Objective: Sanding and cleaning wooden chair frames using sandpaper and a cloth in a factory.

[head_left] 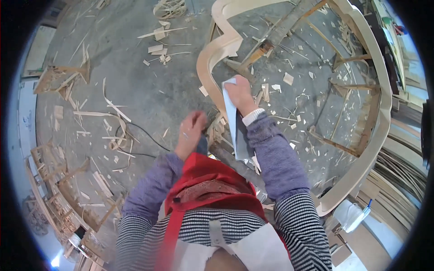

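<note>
The right hand (240, 94) grips a folded pale blue sheet (230, 110) at the right edge of the curved wooden frame (207, 67); the left hand (190, 135), fingers curled, is left of its near end, whether holding anything I cannot tell; wood scraps (288, 78) litter the floor (174, 83)

Workshop floor's plain grey concrete (122, 58), and wood scraps (155, 48) are strewn all over it, with a dark cable (147, 133) snaking through. Rough wooden framework (81, 205) down the left, long strips (400, 169) piled on the right, white tub (350, 217) nearby. Bright glare (55, 261) bottom left.
</note>
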`<state>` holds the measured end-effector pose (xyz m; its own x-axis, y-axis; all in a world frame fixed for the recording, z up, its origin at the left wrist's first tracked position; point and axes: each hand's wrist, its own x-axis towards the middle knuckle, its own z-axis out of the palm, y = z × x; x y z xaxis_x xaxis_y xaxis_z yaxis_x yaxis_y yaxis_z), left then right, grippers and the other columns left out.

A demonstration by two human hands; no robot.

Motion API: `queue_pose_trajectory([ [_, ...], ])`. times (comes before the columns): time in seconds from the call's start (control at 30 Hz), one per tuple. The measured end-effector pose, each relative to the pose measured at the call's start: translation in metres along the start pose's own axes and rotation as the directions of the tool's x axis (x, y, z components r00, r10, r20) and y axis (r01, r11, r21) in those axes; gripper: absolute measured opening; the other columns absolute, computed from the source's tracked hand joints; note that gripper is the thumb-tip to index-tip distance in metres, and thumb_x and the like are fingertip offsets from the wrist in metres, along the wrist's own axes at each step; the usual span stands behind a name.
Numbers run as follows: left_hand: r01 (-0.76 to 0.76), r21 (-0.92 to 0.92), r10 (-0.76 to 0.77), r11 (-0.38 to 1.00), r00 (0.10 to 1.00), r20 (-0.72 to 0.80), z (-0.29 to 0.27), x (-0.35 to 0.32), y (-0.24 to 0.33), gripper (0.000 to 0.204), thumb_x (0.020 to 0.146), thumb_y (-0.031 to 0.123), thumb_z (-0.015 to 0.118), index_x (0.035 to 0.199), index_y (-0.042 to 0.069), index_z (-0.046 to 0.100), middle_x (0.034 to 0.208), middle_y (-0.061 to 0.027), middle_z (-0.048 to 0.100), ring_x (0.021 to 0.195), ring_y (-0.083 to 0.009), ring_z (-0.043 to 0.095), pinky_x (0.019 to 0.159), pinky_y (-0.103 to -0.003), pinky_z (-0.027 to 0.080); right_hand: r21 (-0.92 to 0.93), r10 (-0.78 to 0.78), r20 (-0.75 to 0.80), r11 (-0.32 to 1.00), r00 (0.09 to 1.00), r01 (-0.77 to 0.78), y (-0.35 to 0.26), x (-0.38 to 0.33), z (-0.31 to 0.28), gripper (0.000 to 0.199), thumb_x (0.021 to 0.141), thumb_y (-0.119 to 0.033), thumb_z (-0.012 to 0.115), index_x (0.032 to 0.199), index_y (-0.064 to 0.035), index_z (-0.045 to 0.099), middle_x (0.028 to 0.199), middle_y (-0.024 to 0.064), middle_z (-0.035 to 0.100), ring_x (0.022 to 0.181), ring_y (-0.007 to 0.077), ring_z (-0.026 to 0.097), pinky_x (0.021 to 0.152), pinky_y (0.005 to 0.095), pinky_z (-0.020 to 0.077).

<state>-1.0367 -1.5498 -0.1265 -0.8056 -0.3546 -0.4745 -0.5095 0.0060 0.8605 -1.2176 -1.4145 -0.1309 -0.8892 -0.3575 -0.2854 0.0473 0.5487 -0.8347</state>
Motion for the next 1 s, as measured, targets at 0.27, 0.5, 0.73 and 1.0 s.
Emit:
queue_pose_trajectory([
  [0.27, -0.325, -0.199, 0.174, 0.925, 0.824, -0.540, 0.027, 0.137, 0.056, 0.039, 0.100, 0.034, 0.053, 0.114, -0.002, 0.057, 0.093, -0.0157, 0.067, 0.086, -0.0280, 0.064, 0.077, -0.040, 0.048, 0.070, 0.081, 0.234, 0.993, 0.969, -0.100, 0.047, -0.107, -0.078, 0.019, 0.083, -0.011, 0.066, 0.098, 0.0010, 0.063, 0.082, 0.0158, 0.063, 0.078, 0.0271, 0.062, 0.073, 0.0345, 0.0484],
  [0.5, -0.166, 0.200, 0.257, 0.966, 0.736, -0.627, 0.052, 0.144, 0.052, 0.044, 0.103, 0.036, 0.042, 0.109, -0.003, 0.059, 0.099, -0.0249, 0.066, 0.094, -0.0408, 0.062, 0.083, -0.043, 0.047, 0.145, -0.188, 0.263, 0.977, 0.946, 0.154, 0.010, -0.045, -0.053, 0.019, 0.084, -0.010, 0.065, 0.099, 0.0012, 0.064, 0.084, 0.0173, 0.064, 0.078, 0.0279, 0.061, 0.074, 0.0344, 0.0491],
  [0.73, -0.140, 0.140, 0.196, 0.980, 0.768, -0.609, 0.052, 0.147, 0.054, 0.045, 0.102, 0.037, 0.043, 0.110, -0.004, 0.060, 0.100, -0.0239, 0.066, 0.094, -0.0373, 0.063, 0.083, -0.043, 0.047, 0.064, -0.171, 0.337, 0.985, 0.926, 0.158, 0.040, -0.070, -0.073, 0.018, 0.082, -0.009, 0.063, 0.097, 0.0017, 0.064, 0.087, 0.0194, 0.064, 0.081, 0.0308, 0.063, 0.074, 0.0365, 0.0495],
  [1.0, -0.211, 0.020, 0.180, 0.977, 0.775, -0.605, 0.050, 0.153, 0.045, 0.050, 0.102, 0.039, 0.043, 0.113, -0.007, 0.059, 0.104, -0.0228, 0.066, 0.096, -0.0340, 0.063, 0.086, -0.040, 0.047, 0.151, -0.222, 0.385, 0.973, 0.896, 0.176, 0.032, -0.021, -0.051, 0.017, 0.083, -0.011, 0.064, 0.095, 0.0008, 0.063, 0.082, 0.0201, 0.062, 0.075, 0.0292, 0.060, 0.072, 0.0358, 0.0484],
])
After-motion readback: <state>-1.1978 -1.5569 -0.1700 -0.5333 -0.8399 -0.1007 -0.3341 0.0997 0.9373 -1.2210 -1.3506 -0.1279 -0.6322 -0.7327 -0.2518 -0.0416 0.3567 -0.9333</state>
